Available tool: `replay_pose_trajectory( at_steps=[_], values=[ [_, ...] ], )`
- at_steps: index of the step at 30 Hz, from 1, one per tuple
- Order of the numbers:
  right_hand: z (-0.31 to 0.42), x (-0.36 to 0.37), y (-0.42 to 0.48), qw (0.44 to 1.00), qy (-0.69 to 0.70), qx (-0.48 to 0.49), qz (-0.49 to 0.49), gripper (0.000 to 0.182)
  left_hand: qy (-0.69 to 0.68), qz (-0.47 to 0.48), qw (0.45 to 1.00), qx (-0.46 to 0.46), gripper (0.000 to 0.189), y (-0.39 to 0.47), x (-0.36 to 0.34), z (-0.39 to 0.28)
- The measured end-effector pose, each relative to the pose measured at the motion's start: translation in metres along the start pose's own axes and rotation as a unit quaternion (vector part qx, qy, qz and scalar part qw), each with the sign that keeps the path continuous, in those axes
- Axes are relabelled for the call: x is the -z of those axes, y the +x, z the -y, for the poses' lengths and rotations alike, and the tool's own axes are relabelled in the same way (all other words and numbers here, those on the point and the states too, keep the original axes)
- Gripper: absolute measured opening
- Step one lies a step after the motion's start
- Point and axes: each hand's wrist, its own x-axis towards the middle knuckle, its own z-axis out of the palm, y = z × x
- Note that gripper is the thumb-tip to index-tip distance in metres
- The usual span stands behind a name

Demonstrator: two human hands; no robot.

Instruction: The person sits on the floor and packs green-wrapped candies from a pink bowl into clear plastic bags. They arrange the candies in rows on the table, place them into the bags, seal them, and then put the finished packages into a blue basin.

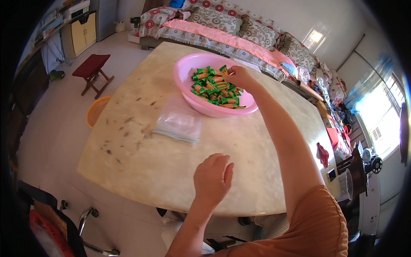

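A pink plastic basin (212, 111) stands on the marble-patterned table (167, 170), holding many small snacks in green wrappers (213, 86). At the basin's right part, my right hand (240, 77) pinches one green-wrapped snack (223, 70) above the pile. My left hand (213, 175) hovers over or rests on the near part of the table, fingers loosely curved, with no object visible in it; its palm side is hidden. Between the basin and my left hand, towards the left, lies a stack of clear plastic bags (178, 125).
A dark red cloth (322, 155) and a clear plastic container (345, 184) are at the table's right side. An orange basket (96, 110) and a red folding stool (91, 66) stand beyond the left edge. A patterned sofa (224, 41) lies behind the table.
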Motion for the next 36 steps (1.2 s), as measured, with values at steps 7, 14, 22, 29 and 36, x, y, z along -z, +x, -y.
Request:
replay_pose_trajectory(
  at_steps=[7,14,22,29,36],
  values=[
    [0.053,0.000,-0.167,0.994,-0.019,0.085,0.059,0.025,0.024,0.008,1.000,-0.002,0.021,-0.014,0.008,0.006],
    [-0.001,-0.061,-0.273,0.988,-0.018,0.085,0.125,0.043,0.082,0.160,0.982,0.057,0.032,-0.028,-0.018,0.000],
    [0.025,0.011,-0.185,0.993,-0.039,0.114,0.020,0.018,0.183,0.194,0.964,-0.015,0.044,-0.036,-0.030,0.004],
    [0.009,-0.026,-0.047,0.996,0.051,0.077,0.007,0.021,0.217,0.240,0.945,-0.043,0.038,-0.034,-0.034,0.003],
    [0.010,-0.069,0.028,0.971,-0.153,0.074,0.168,0.024,0.233,0.254,0.939,-0.009,0.034,-0.030,-0.038,0.010]
  ],
)
